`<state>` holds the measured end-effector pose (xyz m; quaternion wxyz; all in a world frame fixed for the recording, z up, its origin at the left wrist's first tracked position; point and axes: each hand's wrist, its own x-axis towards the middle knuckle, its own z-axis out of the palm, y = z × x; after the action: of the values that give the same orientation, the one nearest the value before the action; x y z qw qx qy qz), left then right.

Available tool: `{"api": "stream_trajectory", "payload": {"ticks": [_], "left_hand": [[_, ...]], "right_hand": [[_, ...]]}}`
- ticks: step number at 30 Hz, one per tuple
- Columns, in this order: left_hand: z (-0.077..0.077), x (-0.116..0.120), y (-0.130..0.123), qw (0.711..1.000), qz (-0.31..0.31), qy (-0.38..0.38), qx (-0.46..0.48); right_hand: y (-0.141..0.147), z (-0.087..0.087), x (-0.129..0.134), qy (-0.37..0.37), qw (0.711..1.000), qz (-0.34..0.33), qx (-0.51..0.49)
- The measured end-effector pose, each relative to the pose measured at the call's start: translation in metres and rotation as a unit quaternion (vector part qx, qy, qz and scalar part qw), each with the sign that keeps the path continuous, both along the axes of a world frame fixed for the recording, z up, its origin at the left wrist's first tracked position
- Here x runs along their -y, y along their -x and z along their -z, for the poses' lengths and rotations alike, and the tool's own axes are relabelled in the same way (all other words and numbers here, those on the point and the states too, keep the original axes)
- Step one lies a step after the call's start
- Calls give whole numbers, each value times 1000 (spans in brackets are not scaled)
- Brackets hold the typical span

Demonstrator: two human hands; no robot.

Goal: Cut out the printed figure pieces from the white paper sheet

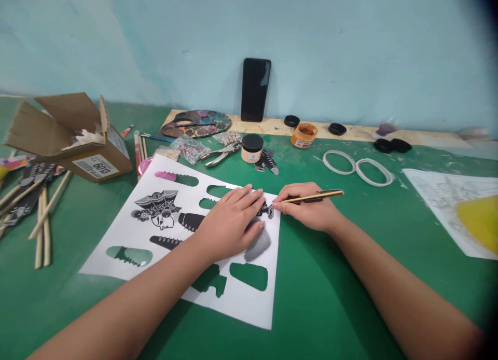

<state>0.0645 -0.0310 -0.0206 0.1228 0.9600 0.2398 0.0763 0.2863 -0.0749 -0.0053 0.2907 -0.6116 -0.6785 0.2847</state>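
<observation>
My left hand (235, 222) lies flat on a white printed sheet (249, 310), fingers stretched out, pressing it to the table. Several shapes are cut out of the sheet, and green shows through the holes. Black-and-white printed pieces remain on it, including a head with a headdress (157, 209). My right hand (307, 207) is closed around a slim gold pen-shaped tool (311, 196), its tip at a small black printed figure (267, 210) by the sheet's right edge. The tip is too small to make out. My left fingers partly cover that figure.
An open cardboard box (112, 155) and wooden sticks (46, 225) lie left. Along the back are a paint palette (210, 122), a hole punch (223, 153), paint jars (252, 150) and a phone (256, 90) against the wall. White rings (374, 172) and another sheet (431, 194) lie right.
</observation>
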Motion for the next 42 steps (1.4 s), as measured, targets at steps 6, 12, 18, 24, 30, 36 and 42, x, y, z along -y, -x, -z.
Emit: {"api": "stream_trajectory", "payload": {"ticks": [6,12,18,24,30,36,42], "left_hand": [[0,0,0,1000,3,-3,4],[0,0,0,1000,1,0,-3],[-1,0,0,1000,4,-3,-3],[-1,0,0,1000,4,-6,-4],[-1,0,-1,1000,4,-6,-11],[-1,-1,-1,1000,4,-6,-11],[-1,0,0,1000,3,-4,-9]], "right_hand": [[-1,-1,1,-5,1000,-5,2],[-2,-2,1,-15,1000,-16,3],[-4,-3,2,-13,1000,-24,-1],[-5,-3,4,-9,1000,-21,-17],[-6,-1,3,-10,999,-19,-27],[-8,1,4,-8,999,-18,-29],[-7,1,6,-3,999,-19,-41]]}}
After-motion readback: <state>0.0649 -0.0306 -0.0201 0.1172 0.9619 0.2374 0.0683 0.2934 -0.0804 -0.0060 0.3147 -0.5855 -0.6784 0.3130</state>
